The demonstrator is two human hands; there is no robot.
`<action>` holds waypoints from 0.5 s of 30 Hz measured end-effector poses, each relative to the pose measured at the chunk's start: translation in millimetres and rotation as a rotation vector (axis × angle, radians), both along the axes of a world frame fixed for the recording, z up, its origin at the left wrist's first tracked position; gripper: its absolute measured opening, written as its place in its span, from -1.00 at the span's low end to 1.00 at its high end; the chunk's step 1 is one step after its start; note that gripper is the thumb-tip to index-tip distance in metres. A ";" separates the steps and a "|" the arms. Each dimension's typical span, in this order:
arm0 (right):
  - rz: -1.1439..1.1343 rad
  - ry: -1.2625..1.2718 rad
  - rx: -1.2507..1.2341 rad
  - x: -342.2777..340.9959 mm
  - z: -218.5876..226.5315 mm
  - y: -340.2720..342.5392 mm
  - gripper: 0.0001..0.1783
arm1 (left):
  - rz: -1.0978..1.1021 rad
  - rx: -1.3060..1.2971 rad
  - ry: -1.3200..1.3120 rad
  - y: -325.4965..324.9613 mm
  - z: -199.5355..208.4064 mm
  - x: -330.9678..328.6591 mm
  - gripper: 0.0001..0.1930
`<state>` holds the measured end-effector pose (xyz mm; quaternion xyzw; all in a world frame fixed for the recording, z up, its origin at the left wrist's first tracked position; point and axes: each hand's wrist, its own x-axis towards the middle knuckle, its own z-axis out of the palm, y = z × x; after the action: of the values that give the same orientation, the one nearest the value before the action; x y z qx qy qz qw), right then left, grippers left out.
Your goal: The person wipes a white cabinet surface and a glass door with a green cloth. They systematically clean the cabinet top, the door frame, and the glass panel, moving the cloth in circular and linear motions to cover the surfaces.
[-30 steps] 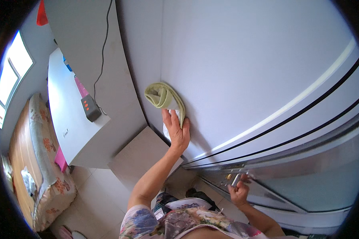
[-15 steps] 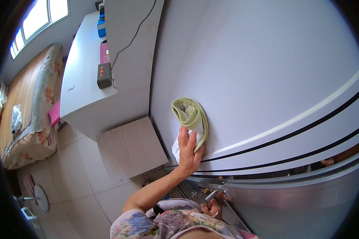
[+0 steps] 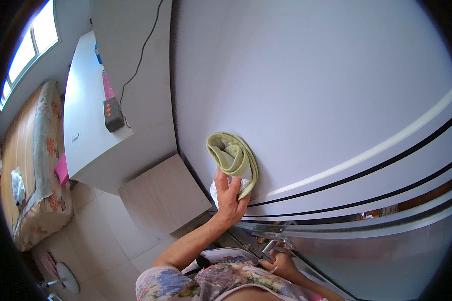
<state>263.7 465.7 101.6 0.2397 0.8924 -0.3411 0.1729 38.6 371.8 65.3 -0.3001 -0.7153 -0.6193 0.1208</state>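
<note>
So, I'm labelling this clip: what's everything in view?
Rolled cloth: one, green-white, centre
Crumpled material: one, white, beside rolled cloth
Striped panel: one, pale, right
Door handle: one, silver, lower centre
Pane: one, grey, lower right
Cabinet: one, white, left
Dotted box: one, grey and orange, on cabinet
Cable: one, dark, upper left
Low block: one, beige, beside cabinet
Bed: one, tan, far left
Bundle: one, white, on bed
Pink pieces: two, pink, by cabinet
Disc: one, white, lower left
Window: one, white, upper left
Top: one, floral, bottom
Left hand: one, bare, on rolled cloth
Right hand: one, bare, at door handle
</note>
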 end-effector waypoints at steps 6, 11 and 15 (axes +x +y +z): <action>-0.056 0.344 0.128 10.7 -24.4 -8.1 -0.57 | -0.060 0.050 0.172 -3.6 26.9 -20.9 -0.46; -0.028 0.455 0.116 17.7 -52.2 -5.6 -0.55 | -0.152 0.148 0.278 3.5 28.5 -19.1 -0.54; 0.001 0.496 0.039 20.1 -72.0 -1.3 -0.56 | -0.110 0.172 0.461 6.0 50.0 -34.7 -0.55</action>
<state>283.8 464.4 29.5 0.1514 0.9141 -0.3719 -0.0560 3.9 377.8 115.2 -0.4604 -0.5962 -0.5988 0.2720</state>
